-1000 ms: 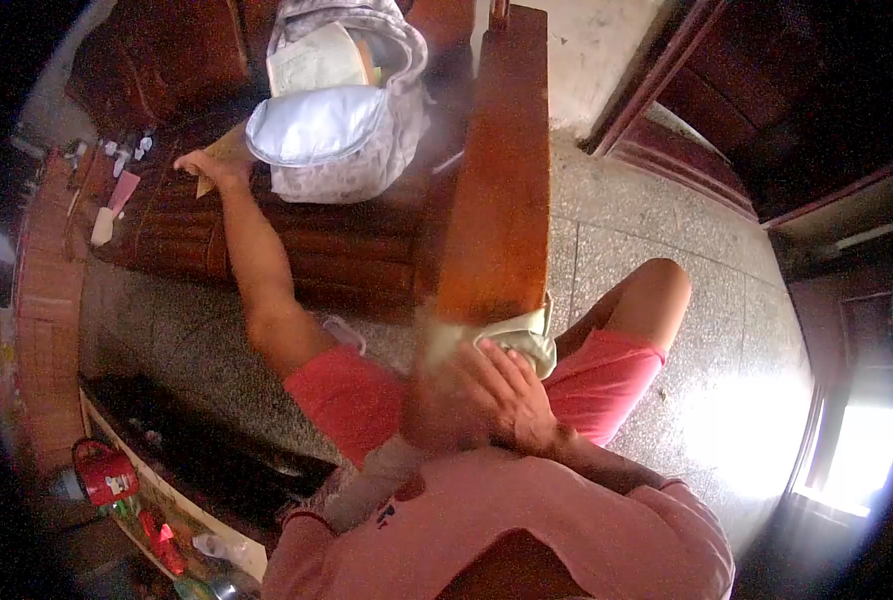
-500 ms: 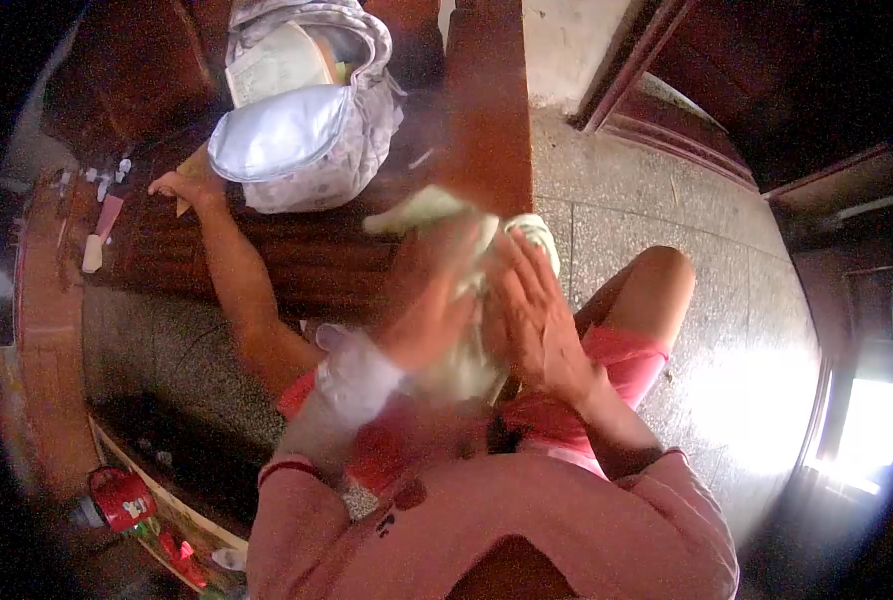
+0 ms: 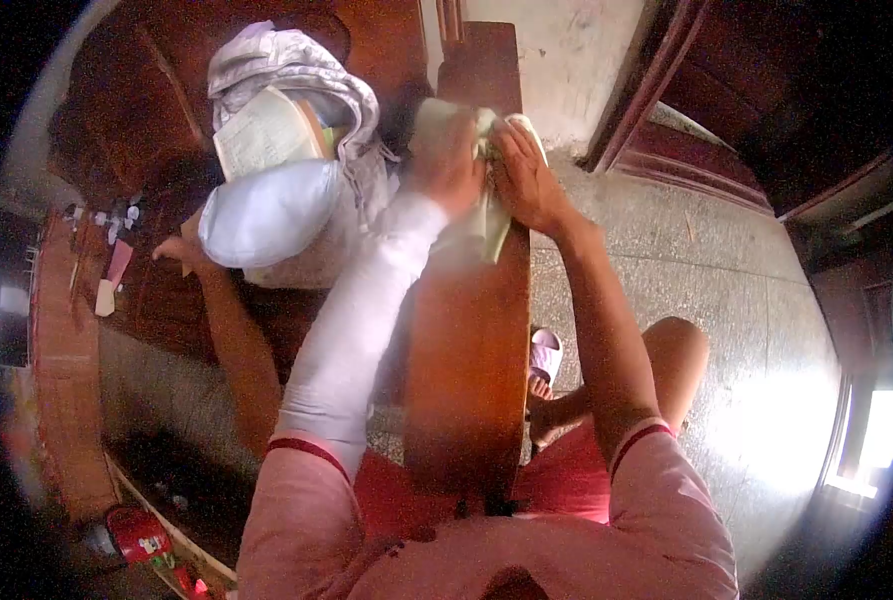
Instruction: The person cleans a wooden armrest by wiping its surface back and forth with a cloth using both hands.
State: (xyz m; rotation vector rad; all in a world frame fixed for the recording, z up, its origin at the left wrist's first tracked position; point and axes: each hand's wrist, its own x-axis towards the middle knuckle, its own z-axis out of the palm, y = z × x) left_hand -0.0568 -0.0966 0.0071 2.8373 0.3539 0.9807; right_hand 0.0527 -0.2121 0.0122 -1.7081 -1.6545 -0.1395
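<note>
floor [image 3: 736, 300] of speckled stone spreads out at the right, beside a long brown wooden board [image 3: 466, 380]. left of the board sits a pale patterned bag [image 3: 276, 215], open, with a book [image 3: 266, 135] standing out of it. a pale green cloth [image 3: 481, 228] lies bunched on the far part of the board. a slipper [image 3: 544, 355] is on a foot by the board's right edge. the left hand [image 3: 453, 165], blurred, and right hand [image 3: 526, 175] are side by side on the cloth; whether they grip or only press it, i cannot tell.
</note>
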